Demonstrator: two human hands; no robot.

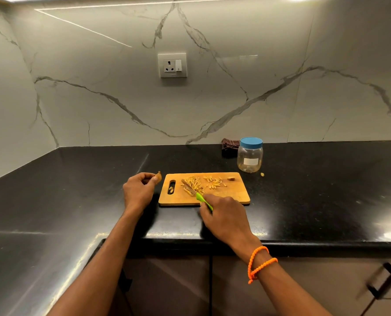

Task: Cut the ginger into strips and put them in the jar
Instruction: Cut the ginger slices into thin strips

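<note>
A wooden cutting board (233, 195) lies on the black counter, with several ginger strips (198, 184) piled on its middle and a small ginger chunk (231, 178) near its far right corner. My right hand (224, 215) grips the green handle of a knife (195, 192), whose blade rests among the strips. My left hand (139, 190), just left of the board, pinches a small ginger piece (159, 176). A clear plastic jar (250, 156) with its blue lid on stands behind the board's right corner.
A dark folded cloth (229, 145) lies against the marble wall left of the jar. One ginger scrap (262, 174) sits on the counter beside the jar. The counter's front edge (304, 242) runs below my hands, with cabinet doors underneath. A wall socket (172, 65) is above.
</note>
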